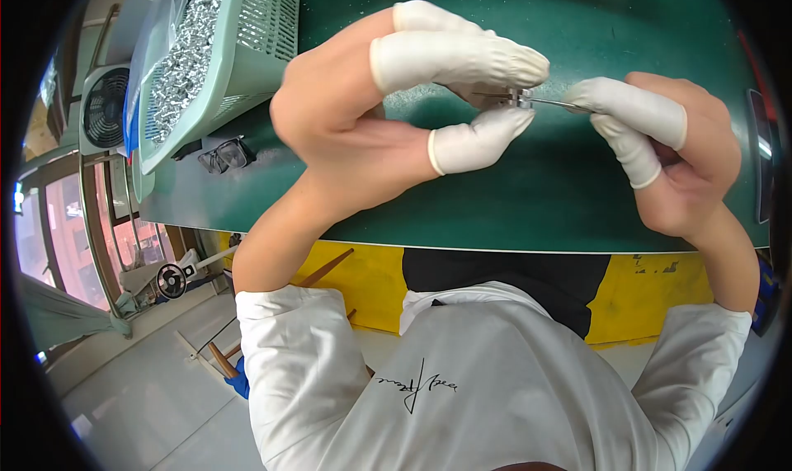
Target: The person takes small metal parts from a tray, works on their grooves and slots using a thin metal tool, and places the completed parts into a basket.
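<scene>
My left hand [351, 112], with white finger cots on its fingers, is closed around a small shiny metal part [520, 98], pinching it between thumb and fingertips above the green tabletop [462, 199]. To its right, my right hand [672, 137], also in white finger cots, pinches a thin metal rod-like tool [559, 104]. The tool reaches leftward to the metal part. A thin brownish tip [492, 94] shows on the part's far side, among the left fingers. Whether it belongs to the same tool, I cannot tell. The fingers partly hide the metal part.
A mint-green plastic basket [260, 17] full of small silvery metal pieces [186, 67] stands at the upper left. Beside it lies a crumpled black item [227, 154]. A dark flat device [759, 153] sits at the right edge. A fan [106, 106] is farther left.
</scene>
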### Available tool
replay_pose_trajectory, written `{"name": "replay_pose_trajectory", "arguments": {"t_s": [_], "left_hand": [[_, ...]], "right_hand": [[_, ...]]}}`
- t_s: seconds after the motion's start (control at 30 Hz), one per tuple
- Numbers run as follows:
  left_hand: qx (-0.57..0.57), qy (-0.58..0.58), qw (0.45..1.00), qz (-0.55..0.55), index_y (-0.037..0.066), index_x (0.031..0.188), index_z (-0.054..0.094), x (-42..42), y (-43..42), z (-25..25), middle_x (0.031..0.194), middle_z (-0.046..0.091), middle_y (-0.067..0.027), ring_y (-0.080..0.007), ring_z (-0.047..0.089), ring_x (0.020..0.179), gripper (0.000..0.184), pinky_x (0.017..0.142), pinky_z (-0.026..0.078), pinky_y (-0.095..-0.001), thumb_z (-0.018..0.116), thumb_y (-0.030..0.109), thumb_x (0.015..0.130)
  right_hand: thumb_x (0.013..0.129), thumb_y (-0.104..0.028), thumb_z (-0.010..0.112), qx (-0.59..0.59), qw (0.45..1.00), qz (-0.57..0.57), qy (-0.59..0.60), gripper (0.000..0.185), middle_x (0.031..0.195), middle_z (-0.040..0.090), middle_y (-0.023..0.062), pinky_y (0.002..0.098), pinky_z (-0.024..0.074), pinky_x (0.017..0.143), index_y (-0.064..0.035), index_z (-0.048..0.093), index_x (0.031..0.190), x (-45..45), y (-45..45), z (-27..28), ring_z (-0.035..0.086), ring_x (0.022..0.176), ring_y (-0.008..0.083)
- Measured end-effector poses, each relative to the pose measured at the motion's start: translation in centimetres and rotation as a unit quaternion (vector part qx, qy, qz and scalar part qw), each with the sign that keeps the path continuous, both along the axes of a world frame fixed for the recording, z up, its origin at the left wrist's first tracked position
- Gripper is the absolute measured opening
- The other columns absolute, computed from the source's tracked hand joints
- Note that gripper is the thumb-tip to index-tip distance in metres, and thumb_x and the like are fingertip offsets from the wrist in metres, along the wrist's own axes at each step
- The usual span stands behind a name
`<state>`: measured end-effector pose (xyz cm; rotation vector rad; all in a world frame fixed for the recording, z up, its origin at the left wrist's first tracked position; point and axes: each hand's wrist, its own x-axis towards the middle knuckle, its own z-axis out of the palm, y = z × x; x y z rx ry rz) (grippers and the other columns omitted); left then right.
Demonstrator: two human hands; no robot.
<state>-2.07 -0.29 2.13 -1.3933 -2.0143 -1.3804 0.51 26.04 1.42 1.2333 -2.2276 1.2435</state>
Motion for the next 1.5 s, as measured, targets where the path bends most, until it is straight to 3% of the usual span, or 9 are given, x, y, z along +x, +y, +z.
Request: {"name": "replay_pose_trajectory", "arguments": {"t_s": [0.2,0.67,0.83,1.13,1.23,1.4,1.43,1.47,1.5], "left_hand": [[0.006,-0.065,0.997,-0.028,-0.009,0.106,0.069,-0.3,-0.3,-0.7,0.103,0.075,-0.0242,-0.0214,0.073,0.08,0.036,0.065,0.059,-0.0273,0.079,-0.014,0.072],[0.087,-0.396,0.913,-0.036,-0.012,0.111,0.068,1.4,1.0,-0.1,0.113,0.07,-0.0243,-0.028,0.075,0.093,0.03,0.066,0.067,-0.0326,0.072,-0.015,0.082],[0.066,-0.323,0.943,-0.037,-0.012,0.115,0.066,1.0,1.0,-1.1,0.115,0.069,-0.024,-0.0283,0.075,0.092,0.033,0.065,0.067,-0.0322,0.072,-0.014,0.083],[0.031,-0.185,0.982,-0.017,-0.014,0.115,0.065,0.9,0.7,-1.6,0.113,0.069,-0.0242,-0.0315,0.074,0.1,0.033,0.079,0.067,-0.037,0.073,-0.014,0.083],[0.028,-0.12,0.992,-0.035,-0.014,0.118,0.062,0.6,0.6,-1.6,0.114,0.068,-0.0257,-0.033,0.074,0.099,0.036,0.079,0.068,-0.0388,0.071,-0.016,0.084],[0.08,-0.26,0.96,-0.063,-0.012,0.131,0.054,1.4,0.5,-0.7,0.12,0.064,-0.0281,-0.0362,0.075,0.094,0.047,0.075,0.069,-0.0417,0.064,-0.016,0.085],[0.082,-0.287,0.952,-0.066,-0.011,0.133,0.053,1.4,0.4,-0.5,0.121,0.064,-0.0284,-0.0369,0.075,0.093,0.048,0.074,0.069,-0.0417,0.063,-0.015,0.086],[0.083,-0.315,0.943,-0.07,-0.011,0.135,0.051,1.4,0.3,-0.5,0.122,0.063,-0.0288,-0.0376,0.076,0.092,0.05,0.072,0.069,-0.0418,0.062,-0.015,0.086],[0.11,-0.347,0.929,-0.06,-0.011,0.136,0.051,1.6,0.5,-0.3,0.123,0.063,-0.0289,-0.0379,0.076,0.092,0.051,0.07,0.069,-0.0413,0.062,-0.013,0.087]], "right_hand": [[0.087,0.006,0.07,0.0,1.0,0.01,-0.017,0.024,0.077,0.07,0.0124,0.0273,0.0347,0.048,0.0022,0.073,0.111,-0.3,0.0,-0.3,0.049,0.052,0.0157],[0.085,0.008,0.07,0.0,0.999,-0.012,-0.044,0.025,0.072,0.065,0.0069,0.0265,0.029,0.047,-0.0001,0.075,0.108,-0.6,-0.3,-0.8,0.042,0.051,0.0104],[0.085,0.008,0.071,0.003,0.998,-0.011,-0.056,0.025,0.066,0.059,0.0051,0.0278,0.0278,0.047,0.0002,0.075,0.108,-0.7,-0.5,-0.9,0.039,0.05,0.0104],[0.086,0.009,0.072,-0.047,0.996,-0.029,-0.076,0.021,0.073,0.066,0.008,0.026,0.0339,0.049,0.0018,0.075,0.105,0.1,-1.1,-1.2,0.045,0.053,0.0105],[0.092,-0.004,0.07,-0.044,0.993,-0.017,-0.112,0.015,0.074,0.067,0.0058,0.0242,0.0343,0.049,0.0026,0.074,0.104,-0.1,-0.8,-1.1,0.048,0.054,0.0086],[0.11,-0.041,0.034,-0.135,0.876,0.113,-0.449,0.059,0.075,0.068,0.0125,0.0256,0.0487,0.052,0.0073,0.068,0.114,-1.1,0.6,1.2,0.062,0.055,0.0142],[0.11,-0.042,0.031,-0.171,0.849,0.169,-0.47,0.062,0.076,0.068,0.0137,0.0259,0.0509,0.054,0.0076,0.067,0.115,-1.6,0.7,1.2,0.065,0.056,0.0153],[0.109,-0.035,0.041,-0.214,0.805,0.152,-0.531,0.049,0.079,0.07,0.0145,0.0259,0.0539,0.059,0.0058,0.068,0.115,-1.3,0.3,1.7,0.068,0.059,0.0171],[0.108,-0.03,0.045,-0.179,0.842,0.118,-0.495,0.043,0.081,0.071,0.0141,0.0259,0.0541,0.06,0.0049,0.069,0.116,-1.6,0.3,1.3,0.068,0.06,0.0171]]}}
